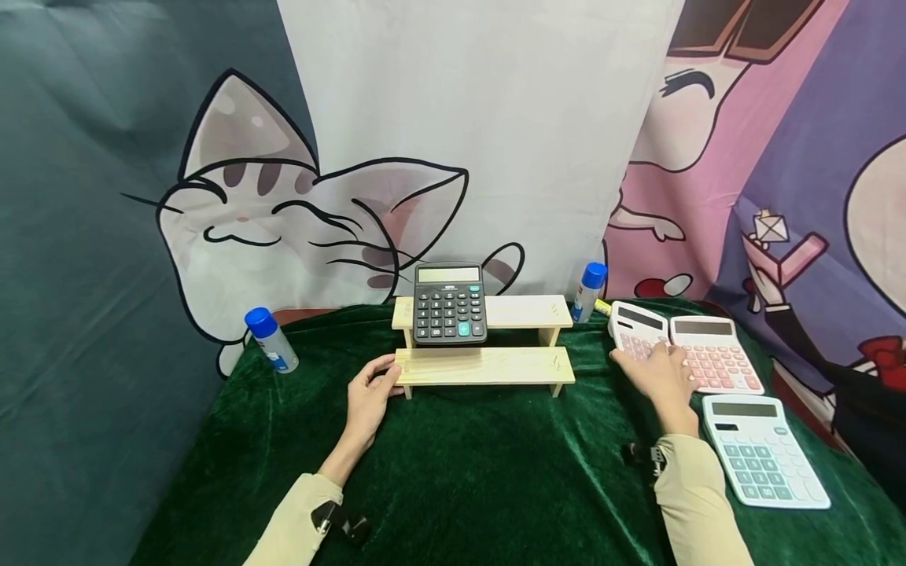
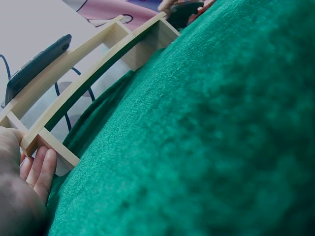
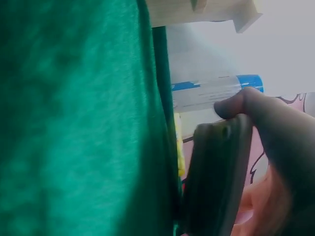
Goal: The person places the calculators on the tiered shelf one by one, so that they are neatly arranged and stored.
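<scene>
My left hand (image 1: 370, 393) grips the left end of a two-step wooden stand (image 1: 488, 366), thumb on top of the lower step and fingers under it in the left wrist view. A black calculator (image 1: 449, 305) leans on the stand's upper step, at its left. On the right, my right hand (image 1: 661, 381) holds a white calculator with pink keys (image 1: 637, 321); its lower part is hidden by the hand. The right wrist view shows the thumb at that calculator's edge (image 3: 216, 177) and fingers on the far side. Beside it lies a second white calculator with pink keys (image 1: 715, 355).
Nearer me on the right lies a white calculator with teal keys (image 1: 766, 452). Blue-capped bottles stand at left (image 1: 272, 340) and behind the stand's right end, the latter a blue-capped bottle (image 1: 588, 292) beside a yellow object (image 1: 602, 307). Green cloth (image 1: 481, 479) covers the table before a printed backdrop.
</scene>
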Demonstrator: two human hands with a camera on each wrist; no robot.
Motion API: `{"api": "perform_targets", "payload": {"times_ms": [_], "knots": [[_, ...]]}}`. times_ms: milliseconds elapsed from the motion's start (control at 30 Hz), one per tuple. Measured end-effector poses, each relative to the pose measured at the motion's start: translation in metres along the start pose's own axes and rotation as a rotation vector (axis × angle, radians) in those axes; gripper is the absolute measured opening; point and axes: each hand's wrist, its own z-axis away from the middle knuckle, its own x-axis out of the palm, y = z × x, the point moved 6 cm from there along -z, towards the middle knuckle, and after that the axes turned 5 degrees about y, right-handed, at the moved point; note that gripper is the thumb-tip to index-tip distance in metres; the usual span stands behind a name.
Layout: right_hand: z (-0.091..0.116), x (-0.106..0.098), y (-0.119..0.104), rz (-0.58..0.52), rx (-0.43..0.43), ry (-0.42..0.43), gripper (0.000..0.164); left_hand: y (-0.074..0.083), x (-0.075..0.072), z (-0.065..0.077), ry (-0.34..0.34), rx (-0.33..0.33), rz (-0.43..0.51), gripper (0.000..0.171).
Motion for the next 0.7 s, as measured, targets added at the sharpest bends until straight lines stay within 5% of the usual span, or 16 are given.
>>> {"api": "perform_targets", "payload": {"times_ms": [267,700], "knots": [[0.015,-0.028,-0.021,-0.118,-0.074,0.195,0.112,0.000,-0.001,0.000,0.005,0.006,-0.010,0.037],[0.055,-0.058,-0.071,-0.191,-0.270,0.363,0.099,-0.001,-0.001,0.000,0.004,0.011,-0.008,0.038]]}}
